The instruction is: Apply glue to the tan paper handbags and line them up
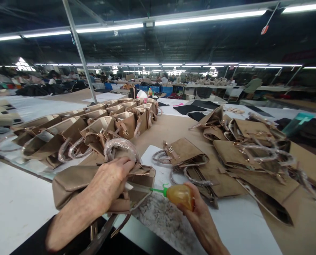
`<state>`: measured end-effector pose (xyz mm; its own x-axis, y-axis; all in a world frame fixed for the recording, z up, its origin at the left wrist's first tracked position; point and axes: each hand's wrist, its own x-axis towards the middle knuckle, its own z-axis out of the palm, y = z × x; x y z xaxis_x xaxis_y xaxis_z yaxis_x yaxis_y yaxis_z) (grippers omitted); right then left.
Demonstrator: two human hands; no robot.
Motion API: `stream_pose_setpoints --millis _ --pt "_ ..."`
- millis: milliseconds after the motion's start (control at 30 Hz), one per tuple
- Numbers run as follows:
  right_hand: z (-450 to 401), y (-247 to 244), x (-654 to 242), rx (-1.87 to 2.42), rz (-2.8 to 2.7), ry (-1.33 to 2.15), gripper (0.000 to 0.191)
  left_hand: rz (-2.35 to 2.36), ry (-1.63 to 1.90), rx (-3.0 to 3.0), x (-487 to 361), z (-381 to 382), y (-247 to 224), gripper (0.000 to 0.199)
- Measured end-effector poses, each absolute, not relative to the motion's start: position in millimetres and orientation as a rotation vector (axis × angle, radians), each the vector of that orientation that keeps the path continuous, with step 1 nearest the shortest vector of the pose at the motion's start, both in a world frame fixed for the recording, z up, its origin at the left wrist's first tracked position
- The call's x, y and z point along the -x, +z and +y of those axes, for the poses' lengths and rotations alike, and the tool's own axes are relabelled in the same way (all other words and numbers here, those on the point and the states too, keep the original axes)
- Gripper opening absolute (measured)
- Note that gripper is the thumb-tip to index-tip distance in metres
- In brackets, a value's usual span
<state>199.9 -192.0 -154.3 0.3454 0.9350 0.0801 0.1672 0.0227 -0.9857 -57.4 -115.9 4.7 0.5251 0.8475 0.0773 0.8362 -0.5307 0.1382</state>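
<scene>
A tan handbag [75, 182] lies on its side at the table's near edge, its mouth turned to the right. My left hand [112, 180] is closed on it near the upper rim, beside a plastic-wrapped handle [122, 147]; the fingertips are partly hidden. My right hand [197, 205] grips a squeeze bottle [180, 196] of amber liquid with a green nozzle. The bottle is tilted sideways, and its nozzle tip reaches the edge of the bag's opening. I cannot tell whether liquid is coming out.
Rows of upright tan handbags [99, 125] stand at left. More flattened handbags [250, 152] are piled at right. Black sheets [193, 108] lie farther back, near a metal pole [80, 53] rising at left. Worn, stained table surface [165, 219] shows below the bottle. Several people work in the background.
</scene>
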Motion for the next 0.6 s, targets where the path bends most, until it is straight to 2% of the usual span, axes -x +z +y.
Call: stream_pose_setpoints --millis 167,400,500,600 --pt "-186 -138 -204 1.422 -1.060 0.746 0.053 1.385 0.382 -2.623 67 -105 15 0.025" --pt "-181 -119 -205 1.273 -0.946 0.733 0.060 1.406 0.384 -2.485 81 -96 22 0.022" --pt "-184 -109 -214 1.152 -0.682 0.821 0.065 1.459 0.413 -2.449 88 -97 26 0.020" --pt "-194 -95 -248 0.999 -0.299 1.002 0.056 1.470 0.478 -2.390 95 -99 30 0.021"
